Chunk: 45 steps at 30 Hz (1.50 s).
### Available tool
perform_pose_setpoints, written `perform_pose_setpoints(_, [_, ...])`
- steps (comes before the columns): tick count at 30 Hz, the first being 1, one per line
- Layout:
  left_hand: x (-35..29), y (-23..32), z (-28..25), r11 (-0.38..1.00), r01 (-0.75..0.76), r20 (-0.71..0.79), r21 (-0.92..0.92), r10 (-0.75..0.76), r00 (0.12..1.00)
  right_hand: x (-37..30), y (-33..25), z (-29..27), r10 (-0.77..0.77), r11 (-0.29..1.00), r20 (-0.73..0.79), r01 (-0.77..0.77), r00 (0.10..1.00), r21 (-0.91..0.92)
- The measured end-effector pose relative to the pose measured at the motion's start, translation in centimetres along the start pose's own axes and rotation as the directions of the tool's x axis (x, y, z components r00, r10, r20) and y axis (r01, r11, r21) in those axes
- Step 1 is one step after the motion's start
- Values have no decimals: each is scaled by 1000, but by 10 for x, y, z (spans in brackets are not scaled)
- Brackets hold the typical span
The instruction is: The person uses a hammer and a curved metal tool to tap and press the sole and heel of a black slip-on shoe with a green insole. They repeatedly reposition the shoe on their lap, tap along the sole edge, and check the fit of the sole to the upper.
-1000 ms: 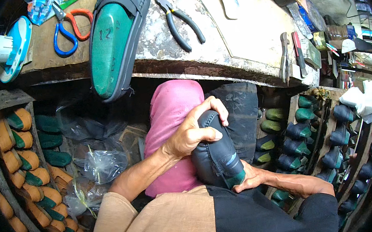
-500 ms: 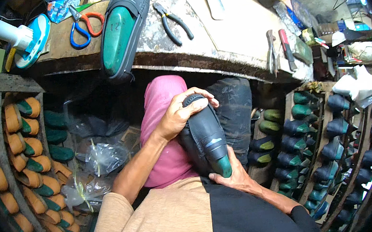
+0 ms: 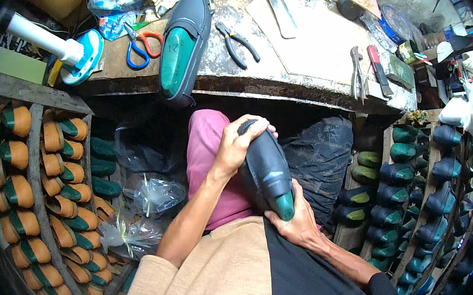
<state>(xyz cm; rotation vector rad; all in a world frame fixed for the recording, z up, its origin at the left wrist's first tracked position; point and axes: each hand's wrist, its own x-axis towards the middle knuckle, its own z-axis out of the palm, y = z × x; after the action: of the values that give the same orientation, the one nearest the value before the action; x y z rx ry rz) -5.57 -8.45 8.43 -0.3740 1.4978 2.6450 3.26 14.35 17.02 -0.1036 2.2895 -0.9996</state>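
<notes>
A dark grey shoe upper stretched on a green shoe last (image 3: 266,170) rests on my lap, over my pink trouser leg (image 3: 210,167). My left hand (image 3: 237,144) wraps over its far end, fingers curled on the top. My right hand (image 3: 299,221) cups its near end from below, by the green tip. A second dark shoe on a green last (image 3: 183,49) lies sole-up on the workbench (image 3: 307,53) ahead.
On the bench lie orange-and-blue scissors (image 3: 142,42), black pliers (image 3: 239,43), metal pincers (image 3: 357,74) and a white tube (image 3: 44,41). Shelves at left hold orange and green lasts (image 3: 33,186); racks at right hold dark lasted shoes (image 3: 419,186). Plastic bags (image 3: 149,194) sit below.
The shoe in my hands has stayed on my lap, and both hands keep the same grip. The view has tilted so the bench sits lower and closer in the frame.
</notes>
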Motion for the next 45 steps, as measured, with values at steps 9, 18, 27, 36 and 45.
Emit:
perform_pose_setpoints(9, [12, -91, 20, 932, 296, -274, -208, -346, 897, 37, 32, 5, 58, 876, -119, 6, 991, 483])
perform_pose_setpoints(18, [113, -173, -33, 794, 488, -187, -362, -575, 796, 172, 80, 27, 296, 664, -36, -179, 954, 726])
perform_pose_setpoints(27, [111, -221, -32, 867, 437, -322, -240, -496, 807, 208, 119, 50, 330, 490, 143, -299, 933, 819])
perform_pose_setpoints(36, [97, -208, -3, 926, 355, -409, -127, -374, 832, 205, 109, 45, 431, 521, 91, -330, 898, 787])
perform_pose_setpoints(45, [104, -211, -13, 940, 340, -435, 42, -289, 853, 226, 129, 61, 394, 506, 69, -279, 917, 816])
